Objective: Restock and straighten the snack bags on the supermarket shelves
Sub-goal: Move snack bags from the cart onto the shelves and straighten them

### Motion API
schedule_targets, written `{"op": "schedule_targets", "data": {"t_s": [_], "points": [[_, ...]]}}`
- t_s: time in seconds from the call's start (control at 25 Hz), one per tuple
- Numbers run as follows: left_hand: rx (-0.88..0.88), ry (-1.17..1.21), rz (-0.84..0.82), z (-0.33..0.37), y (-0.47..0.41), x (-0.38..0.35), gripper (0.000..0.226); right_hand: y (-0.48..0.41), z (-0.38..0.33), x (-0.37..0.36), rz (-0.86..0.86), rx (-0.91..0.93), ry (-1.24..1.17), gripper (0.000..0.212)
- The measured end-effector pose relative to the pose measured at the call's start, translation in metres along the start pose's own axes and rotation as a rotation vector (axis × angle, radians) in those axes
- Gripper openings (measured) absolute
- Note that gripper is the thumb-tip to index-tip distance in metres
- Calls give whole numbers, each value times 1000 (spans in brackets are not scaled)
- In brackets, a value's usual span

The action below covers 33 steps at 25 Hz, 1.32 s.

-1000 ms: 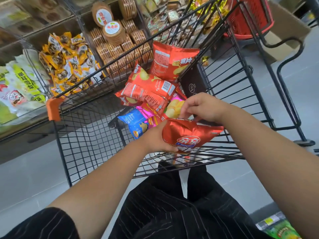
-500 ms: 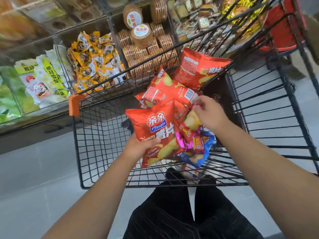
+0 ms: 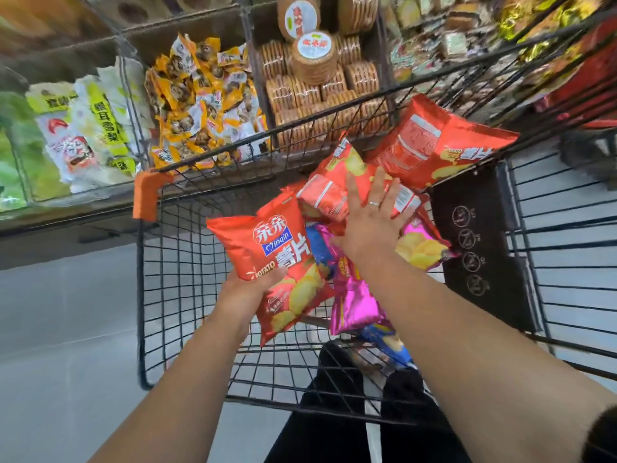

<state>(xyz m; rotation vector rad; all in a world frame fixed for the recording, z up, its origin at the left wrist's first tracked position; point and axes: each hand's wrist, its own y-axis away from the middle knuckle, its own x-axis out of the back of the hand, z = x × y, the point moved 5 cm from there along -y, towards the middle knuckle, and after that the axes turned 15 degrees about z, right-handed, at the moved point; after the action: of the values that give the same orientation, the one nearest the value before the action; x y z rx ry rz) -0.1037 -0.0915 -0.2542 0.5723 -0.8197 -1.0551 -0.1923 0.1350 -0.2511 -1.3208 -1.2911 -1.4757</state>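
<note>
Gripped at lower edge by left hand [image 3: 248, 292]: red chip bag [image 3: 273, 259], front up, puffy, top twd 11 o'clock. At its 1 o'clock, under flat right hand [image 3: 370, 225]: second red bag [image 3: 329, 195], back label up. Further at 1 o'clock, leaning at cart [image 3: 143, 295] far corner: third red bag [image 3: 430, 145], back up. At 4 o'clock of held bag: pink bag [image 3: 354, 299], w/ blue bag [image 3: 389, 345] beneath. At 3 o'clock: second pink bag [image 3: 422, 248] w/ chip pic.
</note>
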Motion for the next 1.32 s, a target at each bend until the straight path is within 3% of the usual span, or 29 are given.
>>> {"op": "schedule_targets", "data": {"t_s": [0.16,0.36,0.52,0.64,0.84,0.92,1.0,1.2,1.32], "points": [[14,33,-17,-8,-3,-7,52,-14,1,-15,162,-25,16,127],[-8,52,-39,-2,6,-7,42,-17,10,-1,224,21,-34,103],[-83,-1,-111,19,21,0,48,-20,33,22,211,-18,-332,104],[-88,-1,-166,35,37,9,51,-14,53,47,113,-49,-669,106],[-70,-25,-213,57,58,13,48,24,85,83,-325,-442,-1405,118],[-87,-46,-238,67,69,6,34,43,91,102,-423,-448,-1514,100],[-102,-59,-286,78,83,-5,24,64,100,120,-485,-477,-1608,96],[-100,-124,-448,96,118,-28,53,111,138,141,-544,-580,-1738,105],[-113,-193,-523,100,140,-39,72,138,159,152,-478,-589,-1826,101]]}}
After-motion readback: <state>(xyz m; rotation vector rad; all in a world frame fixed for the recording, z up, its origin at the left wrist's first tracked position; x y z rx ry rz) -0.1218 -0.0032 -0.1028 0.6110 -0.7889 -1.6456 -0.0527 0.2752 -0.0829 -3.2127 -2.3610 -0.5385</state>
